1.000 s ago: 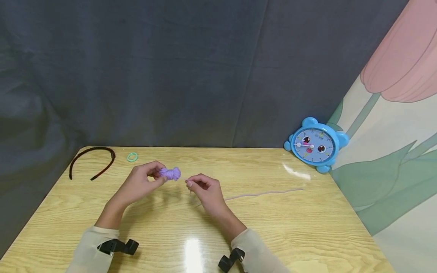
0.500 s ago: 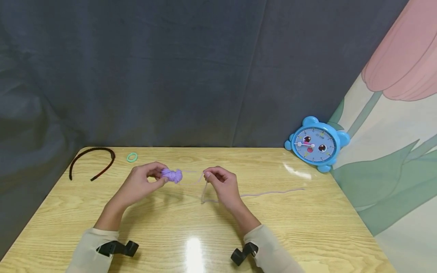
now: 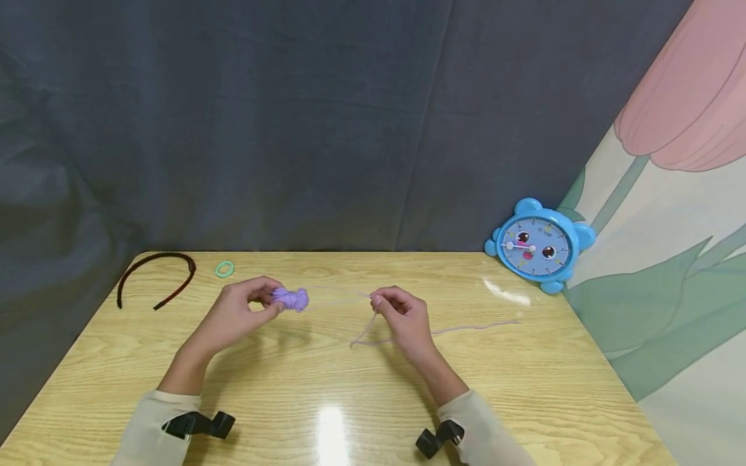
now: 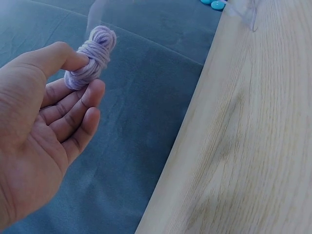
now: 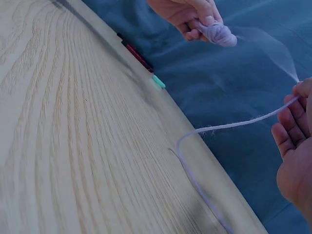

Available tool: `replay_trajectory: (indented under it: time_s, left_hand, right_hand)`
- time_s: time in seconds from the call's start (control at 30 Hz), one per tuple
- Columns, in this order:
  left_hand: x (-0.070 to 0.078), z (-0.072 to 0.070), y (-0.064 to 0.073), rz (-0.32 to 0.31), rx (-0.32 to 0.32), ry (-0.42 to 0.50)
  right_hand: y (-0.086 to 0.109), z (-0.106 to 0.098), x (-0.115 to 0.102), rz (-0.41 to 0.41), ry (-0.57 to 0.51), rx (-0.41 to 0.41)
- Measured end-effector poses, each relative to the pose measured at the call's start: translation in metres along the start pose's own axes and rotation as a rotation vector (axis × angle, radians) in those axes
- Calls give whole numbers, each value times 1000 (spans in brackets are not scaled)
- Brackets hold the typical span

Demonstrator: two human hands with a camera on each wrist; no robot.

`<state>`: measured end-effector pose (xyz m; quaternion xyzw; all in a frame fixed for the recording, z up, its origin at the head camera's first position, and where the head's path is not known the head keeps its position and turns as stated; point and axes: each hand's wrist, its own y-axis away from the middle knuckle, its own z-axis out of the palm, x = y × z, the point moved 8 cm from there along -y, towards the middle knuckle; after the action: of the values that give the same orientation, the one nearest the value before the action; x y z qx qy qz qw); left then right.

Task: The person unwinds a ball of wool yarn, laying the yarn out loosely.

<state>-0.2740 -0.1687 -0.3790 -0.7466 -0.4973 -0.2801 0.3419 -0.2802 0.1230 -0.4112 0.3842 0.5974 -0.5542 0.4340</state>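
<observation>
At the far left we saw a headband [image 3: 157,255] and green ring [image 3: 218,271], at the far right a blue clock [image 3: 539,249]. Left of centre, the left hand [image 3: 236,314] pinched a purple yarn bundle [image 3: 290,299] above the table [image 3: 553,375]; the right hand [image 3: 408,323], closed to a pinch, held its strand [image 3: 474,327].

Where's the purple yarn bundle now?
In the head view, the yarn bundle is left of centre, pinched in the left hand above the table, the right hand to its right.
</observation>
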Motion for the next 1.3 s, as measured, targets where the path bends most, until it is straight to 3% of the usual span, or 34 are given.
replay_trajectory:
  time_s: [0.3, 0.7, 1.3]
  left_hand:
    - [-1, -1, 0, -6, 6, -18]
    - [0, -4, 1, 2, 22, -18]
    - [0, -8, 2, -5, 33, -49]
  right_hand:
    - [2, -24, 3, 53, 10, 49]
    - [-4, -50, 3, 61, 38, 151]
    - [-8, -68, -3, 40, 10, 231]
